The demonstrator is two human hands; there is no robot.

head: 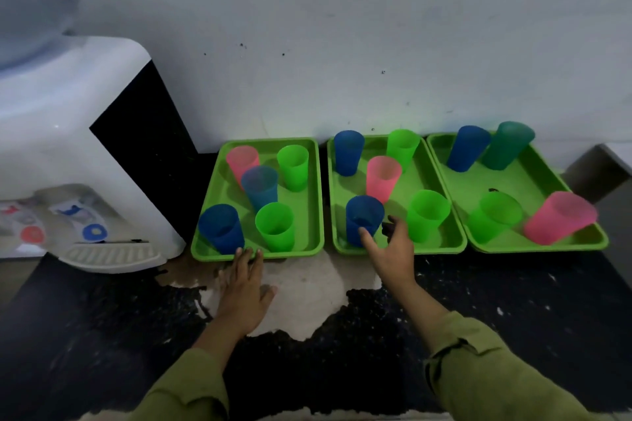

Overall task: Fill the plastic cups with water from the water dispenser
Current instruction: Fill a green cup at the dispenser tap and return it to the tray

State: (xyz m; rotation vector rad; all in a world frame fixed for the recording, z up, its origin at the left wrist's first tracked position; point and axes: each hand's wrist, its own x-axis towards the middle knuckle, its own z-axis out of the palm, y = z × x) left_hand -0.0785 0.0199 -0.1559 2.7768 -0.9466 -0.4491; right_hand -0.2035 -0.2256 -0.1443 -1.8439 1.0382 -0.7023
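Olive sleeves (496, 369) lead out over the dark, speckled table (513, 301) to both hands. Well off to the left of both stands the water dispenser (68, 147), its drip grate facing the table edge; the left hand is the nearer one to it.

Just ahead of the hands sit three green trays of upright cups. The right hand (393, 249) is stretched over the near rim of the middle tray (420, 178), fingers spread apart and holding nothing. The blue cup (364, 215) stands upright just ahead and a little left of it, in that tray's near-left corner, mouth up. The thumb lies across the cup's lower wall, though I cannot tell whether it touches.

The left hand (244, 290) lies flat and open on the table, fingertips at the near rim of the left tray (307, 195).

Likely next is closing around the cup's side and carrying it leftward.
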